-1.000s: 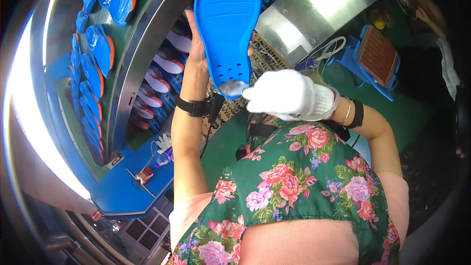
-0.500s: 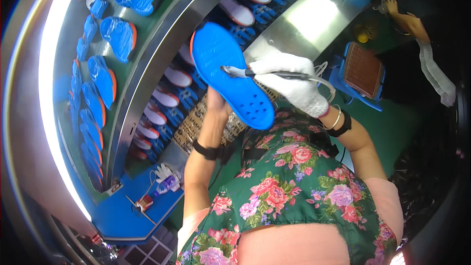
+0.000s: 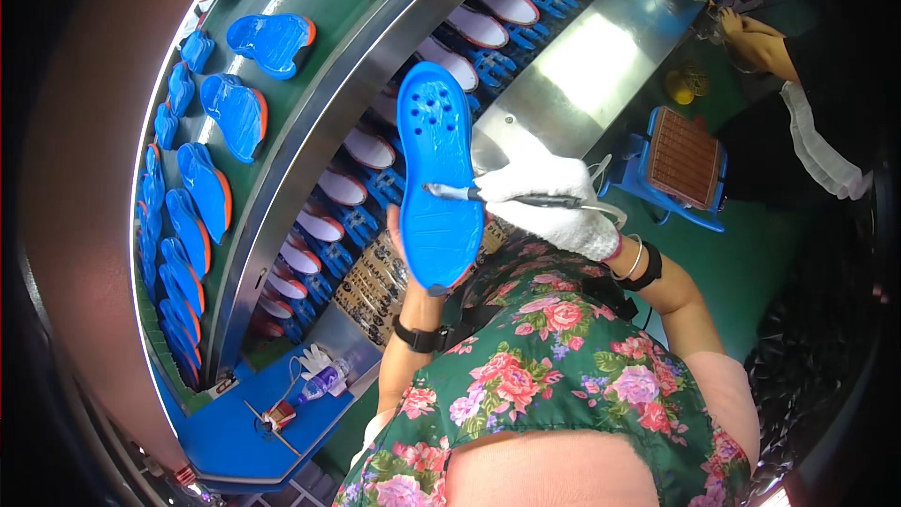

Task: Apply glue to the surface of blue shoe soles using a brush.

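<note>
Head view: I see a blue shoe sole held upright at the centre of the scene, perforated end up, its flat face toward the camera. My left hand grasps the sole from behind at its lower end, fingers wrapped around the lower edge. A black wristband sits on that forearm. My right hand, in a white glove, is clenched on a thin dark-handled brush; the brush tip touches the sole's face about midway up. A black band and a light bangle sit on the right wrist.

Behind the sole, to the left and far side, a curved conveyor carries white-faced soles in blue holders. Further left, a green belt carries blue soles with orange edges. At the near left, a blue shelf holds a small bottle and a white glove. At right, a blue tray with a brown grid stands just beside a steel worktop. Another person's hand rests at the far right.
</note>
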Motion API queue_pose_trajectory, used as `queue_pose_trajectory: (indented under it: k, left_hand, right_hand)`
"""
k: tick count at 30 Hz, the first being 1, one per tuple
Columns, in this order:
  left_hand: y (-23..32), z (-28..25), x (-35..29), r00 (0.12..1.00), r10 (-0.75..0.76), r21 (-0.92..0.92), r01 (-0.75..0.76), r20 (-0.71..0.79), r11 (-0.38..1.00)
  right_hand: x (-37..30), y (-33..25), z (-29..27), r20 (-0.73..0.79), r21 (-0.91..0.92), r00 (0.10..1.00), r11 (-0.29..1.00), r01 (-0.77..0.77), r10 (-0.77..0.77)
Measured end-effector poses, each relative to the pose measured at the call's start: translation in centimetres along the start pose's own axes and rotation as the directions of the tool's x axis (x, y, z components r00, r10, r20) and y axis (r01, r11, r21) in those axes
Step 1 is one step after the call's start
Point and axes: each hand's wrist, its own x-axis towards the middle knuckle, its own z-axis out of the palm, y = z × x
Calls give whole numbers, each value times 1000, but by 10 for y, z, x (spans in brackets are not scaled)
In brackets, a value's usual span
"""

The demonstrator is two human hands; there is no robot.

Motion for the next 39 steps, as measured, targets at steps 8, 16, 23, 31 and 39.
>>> queue_pose_trajectory:
  k: [8, 16, 23, 31, 39]
  left_hand:
    - [-28, -2, 24, 971, 227, 288, -197, -76, 937]
    - [-41, -29, 21, 993, 115, 344, -95, -39, 934]
    - [-31, -37, 19, 991, 88, 77, -96, 98, 992]
    - [-25, -5, 38, 980, 196, 290, -191, 12, 938]
    - [-21, 15, 59, 957, 208, 239, -254, 200, 937]
  right_hand:
    - [29, -19, -1, -86, -204, 980, 966, 161, -181]
    - [50, -13, -12, 88, -441, 886, 780, 444, -454]
    - [30, -13, 10, 65, -195, 964, 944, 266, -258]
    - [18, -7, 16, 31, -255, 949, 915, 311, -314]
    - [10, -3, 24, 91, -307, 919, 867, 393, -385]
